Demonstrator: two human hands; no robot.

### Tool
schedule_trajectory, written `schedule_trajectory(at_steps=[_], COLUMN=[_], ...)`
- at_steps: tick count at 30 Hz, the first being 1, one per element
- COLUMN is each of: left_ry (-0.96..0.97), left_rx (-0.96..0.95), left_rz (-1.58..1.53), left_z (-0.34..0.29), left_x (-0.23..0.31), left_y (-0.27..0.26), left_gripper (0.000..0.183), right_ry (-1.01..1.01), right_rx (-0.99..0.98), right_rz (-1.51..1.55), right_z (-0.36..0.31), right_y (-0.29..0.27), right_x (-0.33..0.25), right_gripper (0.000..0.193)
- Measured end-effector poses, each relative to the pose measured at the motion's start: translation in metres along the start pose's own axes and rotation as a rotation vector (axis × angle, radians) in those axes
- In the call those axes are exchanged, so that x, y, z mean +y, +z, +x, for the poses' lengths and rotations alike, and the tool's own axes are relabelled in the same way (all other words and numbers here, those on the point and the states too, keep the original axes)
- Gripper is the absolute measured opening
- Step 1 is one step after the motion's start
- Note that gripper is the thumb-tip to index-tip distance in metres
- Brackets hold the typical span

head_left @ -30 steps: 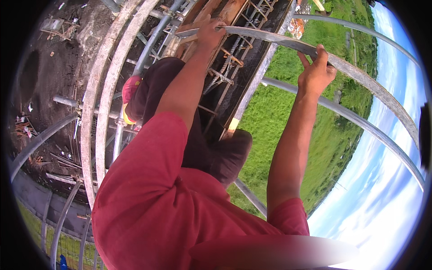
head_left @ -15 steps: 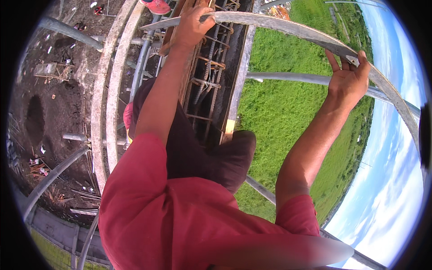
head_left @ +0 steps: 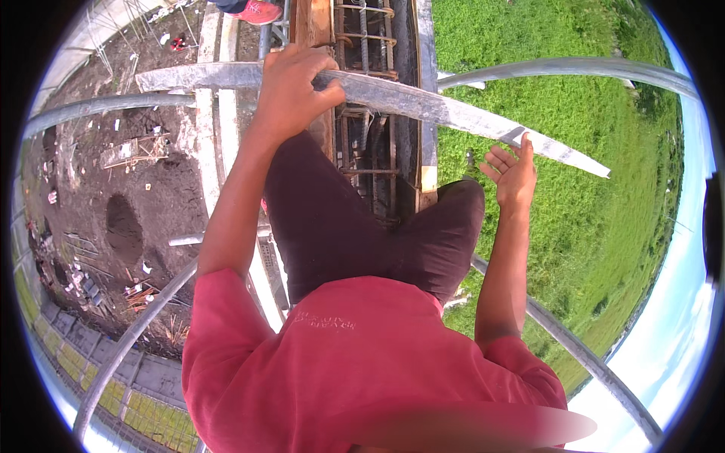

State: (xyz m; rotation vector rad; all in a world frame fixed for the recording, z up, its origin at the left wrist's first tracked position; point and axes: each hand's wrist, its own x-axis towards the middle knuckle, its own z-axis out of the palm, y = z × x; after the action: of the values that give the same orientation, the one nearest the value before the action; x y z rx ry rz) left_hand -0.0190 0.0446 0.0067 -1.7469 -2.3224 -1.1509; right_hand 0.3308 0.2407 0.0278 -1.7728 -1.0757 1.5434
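Note:
A long, grey, weathered plank (head_left: pixel 445 112) lies slantwise across the top of a narrow form, in front of me. My left hand (head_left: pixel 294 87) is closed on it left of its middle, thumb at the near edge. Close to its right end, my right hand (head_left: pixel 512 172) has its thumb against the near edge. The other right fingers are loosely spread below the plank, not wrapped round it. Under the plank, a rebar cage (head_left: pixel 368 143) of rusty bars and ties runs between the form's brown wooden side (head_left: pixel 311 23) and its grey right side (head_left: pixel 427 72).
My legs (head_left: pixel 332 219) straddle the form. Metal pipes (head_left: pixel 566 72) stretch out on both sides. At left, two pale beams (head_left: pixel 227 121) stand above muddy ground (head_left: pixel 151 196) strewn with scraps. Grass (head_left: pixel 574 226) lies far below at right. A person's red shoe (head_left: pixel 258 11) shows at top.
The plank has moved left and its right end has come down and into full view. Both hands are lower in the picture; the right hand's fingers now show below the plank. My view has turned.

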Motion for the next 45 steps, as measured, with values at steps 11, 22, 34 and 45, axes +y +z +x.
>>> schedule_trajectory(at_steps=[11, 22, 34, 45], left_ry=[0.005, 0.002, -0.142, -0.254], left_rx=[-0.305, -0.406, -0.568, -0.862], left_rz=[0.283, 0.373, 0.393, 0.476], left_z=[-0.011, -0.011, -0.014, -0.008], left_x=[0.019, 0.029, 0.031, 0.015], left_y=[0.017, 0.003, -0.001, -0.001], left_gripper=[0.028, 0.024, 0.031, 0.054], right_ry=[-1.213, -0.940, -0.948, -0.926], right_rx=[-0.475, -0.905, -0.806, -0.789], right_rz=[-0.881, -0.937, -0.943, -0.973], right_z=[-0.057, -0.023, -0.031, -0.031], right_y=[0.168, 0.189, 0.195, 0.193], right_x=[0.050, 0.032, 0.069, 0.077], right_gripper=[0.046, 0.040, 0.041, 0.039])
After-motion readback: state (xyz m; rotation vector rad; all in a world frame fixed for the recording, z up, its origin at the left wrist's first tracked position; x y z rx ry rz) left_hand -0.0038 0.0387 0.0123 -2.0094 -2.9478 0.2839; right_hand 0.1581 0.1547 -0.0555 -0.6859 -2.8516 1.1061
